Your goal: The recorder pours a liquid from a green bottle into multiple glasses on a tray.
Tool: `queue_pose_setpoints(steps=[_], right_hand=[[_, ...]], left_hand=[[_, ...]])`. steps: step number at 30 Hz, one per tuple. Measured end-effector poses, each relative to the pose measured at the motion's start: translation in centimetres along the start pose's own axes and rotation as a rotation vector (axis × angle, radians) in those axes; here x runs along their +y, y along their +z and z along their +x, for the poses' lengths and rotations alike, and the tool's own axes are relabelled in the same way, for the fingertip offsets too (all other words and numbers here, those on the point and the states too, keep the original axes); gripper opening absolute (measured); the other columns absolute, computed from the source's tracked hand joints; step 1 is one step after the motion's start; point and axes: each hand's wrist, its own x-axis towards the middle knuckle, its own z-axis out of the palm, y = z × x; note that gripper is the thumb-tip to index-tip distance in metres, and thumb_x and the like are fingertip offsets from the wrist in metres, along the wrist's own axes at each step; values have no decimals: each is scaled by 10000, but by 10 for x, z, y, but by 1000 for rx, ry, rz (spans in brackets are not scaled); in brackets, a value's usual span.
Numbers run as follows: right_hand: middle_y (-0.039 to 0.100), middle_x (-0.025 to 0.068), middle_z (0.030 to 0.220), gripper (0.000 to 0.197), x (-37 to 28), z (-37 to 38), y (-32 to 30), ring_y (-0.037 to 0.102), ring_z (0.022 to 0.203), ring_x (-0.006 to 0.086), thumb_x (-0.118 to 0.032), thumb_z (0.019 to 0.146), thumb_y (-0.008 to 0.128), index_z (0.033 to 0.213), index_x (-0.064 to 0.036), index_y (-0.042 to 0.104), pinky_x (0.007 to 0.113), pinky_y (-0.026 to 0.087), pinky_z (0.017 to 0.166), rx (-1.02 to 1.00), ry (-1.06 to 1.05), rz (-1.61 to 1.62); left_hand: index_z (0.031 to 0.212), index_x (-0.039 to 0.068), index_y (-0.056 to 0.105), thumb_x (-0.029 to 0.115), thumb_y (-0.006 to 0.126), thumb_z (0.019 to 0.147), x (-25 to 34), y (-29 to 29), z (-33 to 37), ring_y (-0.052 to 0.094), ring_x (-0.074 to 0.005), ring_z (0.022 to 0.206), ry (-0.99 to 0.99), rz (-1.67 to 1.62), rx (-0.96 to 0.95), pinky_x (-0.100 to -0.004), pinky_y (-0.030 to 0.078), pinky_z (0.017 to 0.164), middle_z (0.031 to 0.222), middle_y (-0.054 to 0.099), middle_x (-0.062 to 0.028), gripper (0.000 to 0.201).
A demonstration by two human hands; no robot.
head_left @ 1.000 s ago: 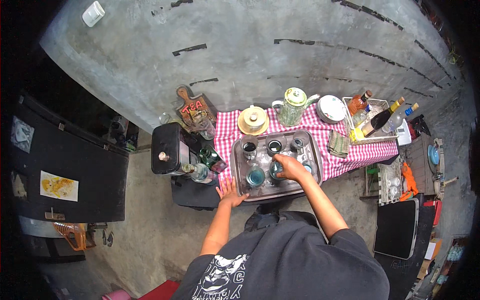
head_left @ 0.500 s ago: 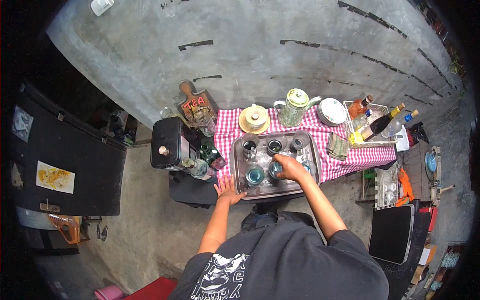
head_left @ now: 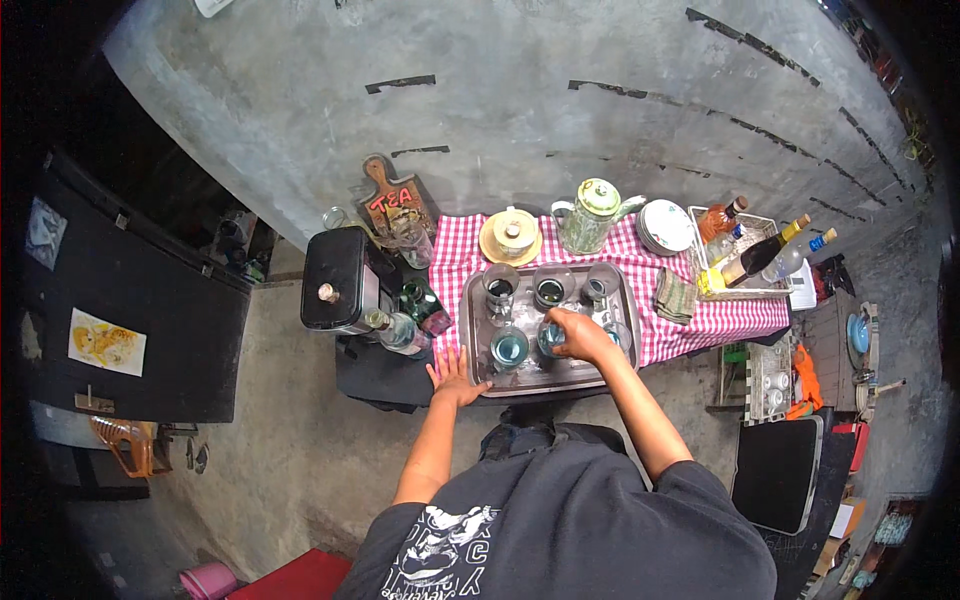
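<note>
A grey rectangular tray [head_left: 555, 386] holds several drinking glasses in two rows. My right hand [head_left: 580, 335] is closed on the upper part of a bluish glass [head_left: 549, 340] in the middle of the near row. To its left stands another bluish glass [head_left: 509, 348], and a clear glass [head_left: 619, 334] is partly hidden on its right. Behind them, a far-row glass [head_left: 551, 290] looks dark inside. My left hand [head_left: 456, 382] rests flat with spread fingers at the tray's near left corner, its thumb by the rim, holding nothing.
A red-and-white checked cloth [head_left: 672, 342] covers part of the table. Bottles [head_left: 402, 335] and a black box-shaped dispenser [head_left: 332, 280] stand left. Behind the tray are a lidded yellow cup [head_left: 513, 232], a green patterned pot [head_left: 592, 225] and stacked plates [head_left: 666, 226]. A bottle basket [head_left: 745, 292] stands right.
The whole view has shifted slightly. Both hands stay in nearly the same places, the right one still on the same glass.
</note>
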Motion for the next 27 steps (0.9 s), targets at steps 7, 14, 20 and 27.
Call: queue_pose_setpoints(steps=[7,14,20,27], right_hand=[[630,178,1083,534,-2,0,0,608,1036,377,-116,631,805,1091,-63,540,436,496,875,-10,5,-1],[623,188,1074,532,-8,3,-7,603,1048,375,-108,641,803,1096,-49,535,428,490,888,-23,14,5],[630,190,1079,549,-2,4,-8,609,1038,375,-116,633,805,1108,-51,538,423,494,874,1,-8,28],[630,192,1085,535,0,4,-11,606,1036,382,-116,642,793,1109,-48,541,429,491,866,-5,13,15]], left_hand=[[1510,154,-226,797,487,776,1,-1,1,-258,-382,1437,3,5,-9,-625,-98,1119,1574,-269,-152,1209],[1507,158,-233,803,481,774,3,-7,4,-267,-377,1434,-18,36,-61,-632,-76,1123,1570,-285,-141,1209],[1502,159,-243,798,485,777,4,-7,2,-256,-375,1439,-35,55,-95,-625,-66,1130,1570,-284,-140,1210],[1500,171,-251,775,513,782,5,-9,7,-239,-375,1445,-33,53,-105,-631,-58,1129,1573,-276,-140,1209]])
